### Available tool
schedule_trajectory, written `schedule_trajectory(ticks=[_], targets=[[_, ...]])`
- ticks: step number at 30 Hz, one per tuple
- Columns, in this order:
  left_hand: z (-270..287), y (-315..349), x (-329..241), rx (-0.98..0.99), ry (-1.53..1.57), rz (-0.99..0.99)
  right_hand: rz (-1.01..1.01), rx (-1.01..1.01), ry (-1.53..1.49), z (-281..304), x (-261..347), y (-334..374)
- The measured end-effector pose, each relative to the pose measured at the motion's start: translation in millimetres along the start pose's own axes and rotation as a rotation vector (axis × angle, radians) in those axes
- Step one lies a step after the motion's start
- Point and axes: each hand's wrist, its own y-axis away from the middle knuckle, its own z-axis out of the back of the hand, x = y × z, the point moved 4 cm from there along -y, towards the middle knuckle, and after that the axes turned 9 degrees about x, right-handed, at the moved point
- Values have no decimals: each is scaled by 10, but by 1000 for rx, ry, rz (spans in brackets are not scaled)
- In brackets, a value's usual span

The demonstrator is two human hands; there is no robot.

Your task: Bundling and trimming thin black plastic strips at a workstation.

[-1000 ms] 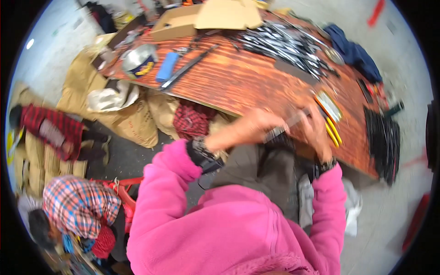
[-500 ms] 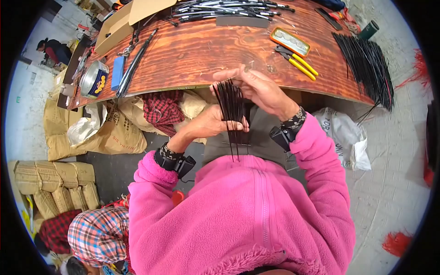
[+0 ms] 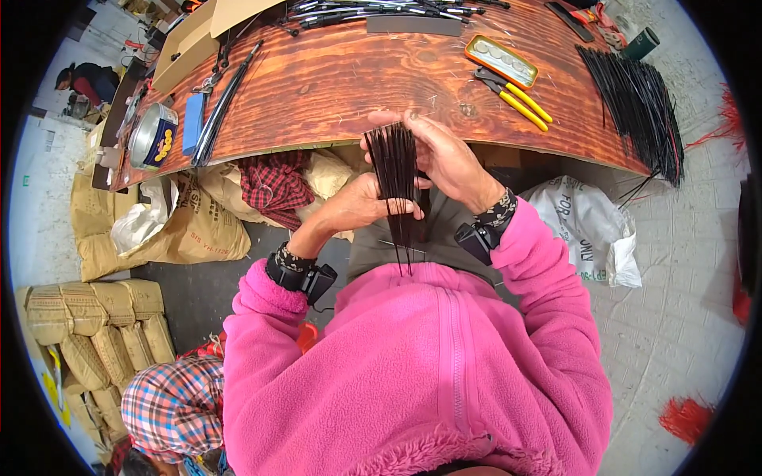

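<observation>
A bundle of thin black strands (image 3: 394, 159) stands up in front of my lap, its upper ends fanned out and a few strands hanging lower. My left hand (image 3: 361, 202) is closed around the bundle's lower part, thumb across the front. At the top ends, my right hand (image 3: 452, 163) reaches round from the right, thumb and fingers against the tips. Its fingers are partly hidden behind the strands. Both wrists carry a black strapped-on device over a patterned cuff.
Across the wooden table (image 3: 357, 87) lie yellow-handled pliers (image 3: 524, 107), an orange-rimmed tin (image 3: 500, 61), a blue block (image 3: 194, 123), a round can (image 3: 153, 136) and a large pile of black strands (image 3: 639, 107). Sacks (image 3: 190, 222) stand under its edge. Other people are behind and far left.
The view has shifted slightly. Both hands stay on the bundle, and the right hand's fingers have curled a little closer over its top ends.
</observation>
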Motion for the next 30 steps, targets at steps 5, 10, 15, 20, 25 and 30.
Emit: schedule_trajectory(ticks=[5, 10, 15, 20, 25, 30], targets=[[-28, -27, -58, -14, -79, -52, 44, 69, 189, -12, -32, -67], [18, -32, -23, 96, -83, -63, -26, 16, 115, -3, 10, -25], [-13, -52, -44, 84, -96, -58, 37, -24, 157, -2, 16, -8], [-20, -56, -39, 52, -88, -9, 40, 19, 178, -18, -6, -8], [12, -39, 54, 74, -64, 0, -39, 66, 64, 68, -184, 55], [2, -74, 82, 75, -102, 22, -62, 53, 2, 163, -227, 21]])
